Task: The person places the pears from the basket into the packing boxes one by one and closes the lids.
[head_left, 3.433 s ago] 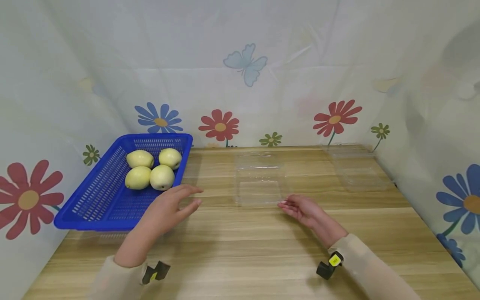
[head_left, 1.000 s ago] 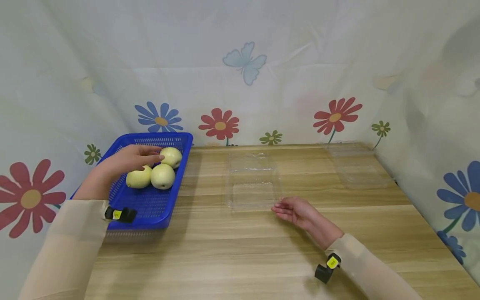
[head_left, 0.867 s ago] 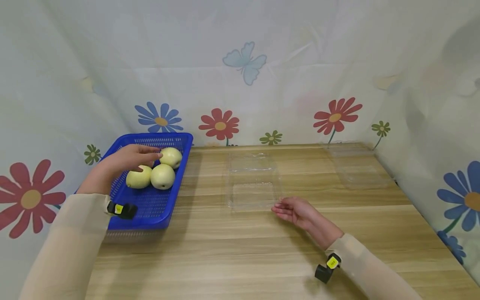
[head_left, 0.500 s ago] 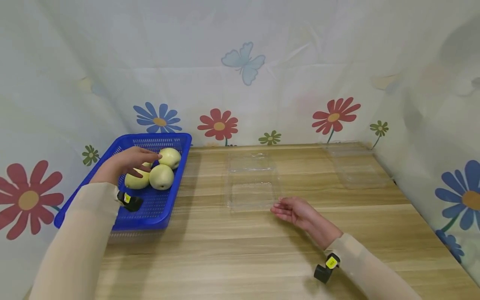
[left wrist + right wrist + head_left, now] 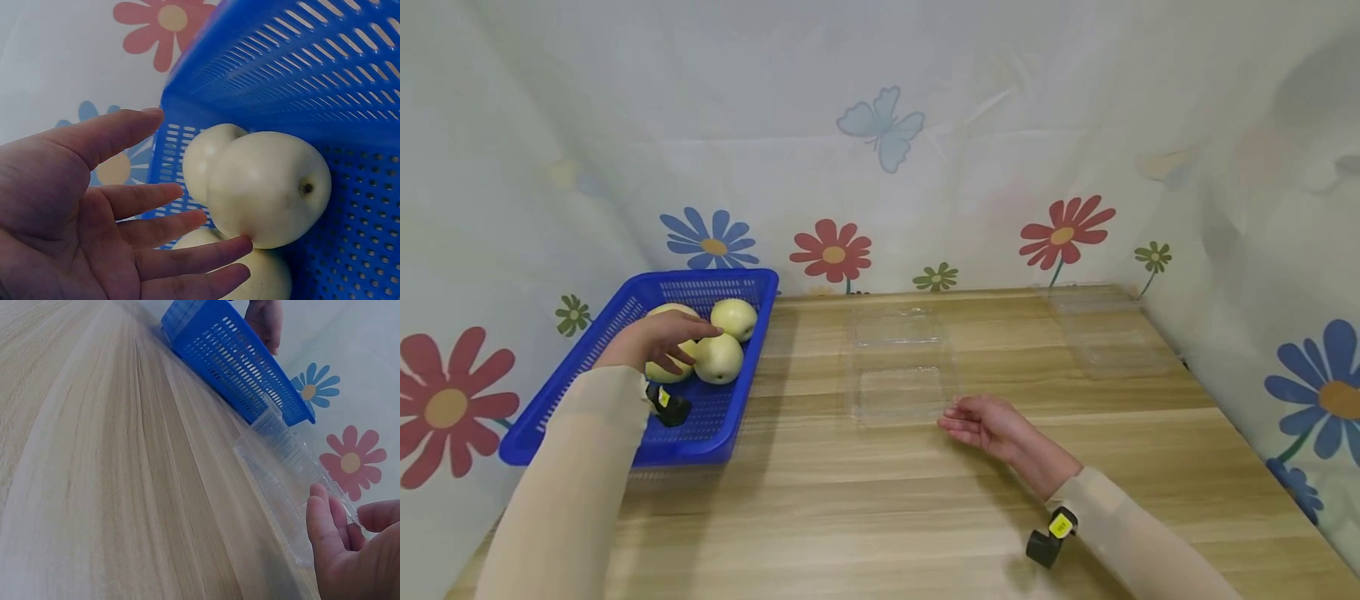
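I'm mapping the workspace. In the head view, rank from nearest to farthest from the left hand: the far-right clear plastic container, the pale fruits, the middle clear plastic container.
1. Pale fruits, in the blue basket, close by the left hand.
2. Middle clear plastic container, to that hand's right.
3. Far-right clear plastic container, farther right still.

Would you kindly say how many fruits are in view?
4 in the basket: back-right fruit, front-right fruit, and, partly behind the left hand, back-left fruit and front-left fruit.
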The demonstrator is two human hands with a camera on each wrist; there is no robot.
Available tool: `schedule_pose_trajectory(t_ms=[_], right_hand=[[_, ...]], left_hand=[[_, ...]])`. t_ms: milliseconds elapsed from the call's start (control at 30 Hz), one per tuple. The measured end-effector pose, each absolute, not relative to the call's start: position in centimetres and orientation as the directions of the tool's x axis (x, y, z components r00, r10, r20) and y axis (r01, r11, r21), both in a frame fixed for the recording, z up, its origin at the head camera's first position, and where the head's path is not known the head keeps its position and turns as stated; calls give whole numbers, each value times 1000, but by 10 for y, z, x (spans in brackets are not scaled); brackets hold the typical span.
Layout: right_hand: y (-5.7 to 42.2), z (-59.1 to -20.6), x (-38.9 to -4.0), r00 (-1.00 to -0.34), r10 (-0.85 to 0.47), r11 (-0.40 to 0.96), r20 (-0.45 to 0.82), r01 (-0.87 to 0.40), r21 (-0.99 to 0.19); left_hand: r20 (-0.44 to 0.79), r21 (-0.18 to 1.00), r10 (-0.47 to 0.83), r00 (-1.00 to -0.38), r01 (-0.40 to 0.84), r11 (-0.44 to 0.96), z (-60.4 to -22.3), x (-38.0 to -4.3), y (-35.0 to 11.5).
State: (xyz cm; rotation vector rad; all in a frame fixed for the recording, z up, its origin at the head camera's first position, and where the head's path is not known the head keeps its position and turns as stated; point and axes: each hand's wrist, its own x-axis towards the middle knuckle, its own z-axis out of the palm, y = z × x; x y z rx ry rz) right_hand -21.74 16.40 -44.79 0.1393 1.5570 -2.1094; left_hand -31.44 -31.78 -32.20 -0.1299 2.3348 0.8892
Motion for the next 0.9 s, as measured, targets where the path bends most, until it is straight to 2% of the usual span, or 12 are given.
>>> schedule_pose_trajectory(t_ms=[233,733,900], right_hand=[[162,-448,-218,-865,-333,-207,-376,456,-866],[164,-449,-217,-871,-331,-212,-363,443,-871],[163,-449,-218,-872,-331,-213,-361,442,-871]], left_hand=[[-646,528,110,-756,-338,779,-330,-319,-318],[-627,447,-15,-779,-376,812,-342,-326,-309],[-640,440,-45,-767,-413,797,-349,-331,-308]])
